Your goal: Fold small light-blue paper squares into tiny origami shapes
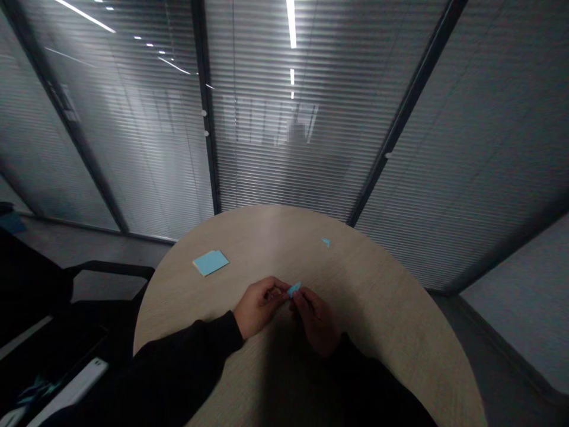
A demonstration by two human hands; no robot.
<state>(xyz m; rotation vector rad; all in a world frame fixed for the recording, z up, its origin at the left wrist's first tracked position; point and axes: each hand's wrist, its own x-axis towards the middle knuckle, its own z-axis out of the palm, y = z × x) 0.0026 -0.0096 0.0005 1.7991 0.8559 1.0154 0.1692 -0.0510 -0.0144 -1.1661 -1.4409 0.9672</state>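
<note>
Overhead first: a glass partition with shut blinds stands beyond the hands, past the far rim of the table, with dark frame posts slanting up on either side. Round wooden table carries both hands; its curved edge runs from well left of the left hand, round the far side, to well right of the right hand. Bare top lies open on all sides of the hands, widest to the right and ahead. Dark chair sits off the table edge, left of the left hand, its armrest near the rim. Both forearms are in black sleeves, coming in from the near edge. Left hand and right hand rest close together near the table's middle, fingertips meeting. Both hands are curled, not spread, and each pinches one end of a small blue paper piece, which sits between the two sets of fingertips, just above the tabletop; folds on it are too small to tell. Blue note pad lies flat ahead and to the left of the left hand, apart from it. Tiny blue scrap lies ahead of the right hand, nearer the far rim, untouched.
</note>
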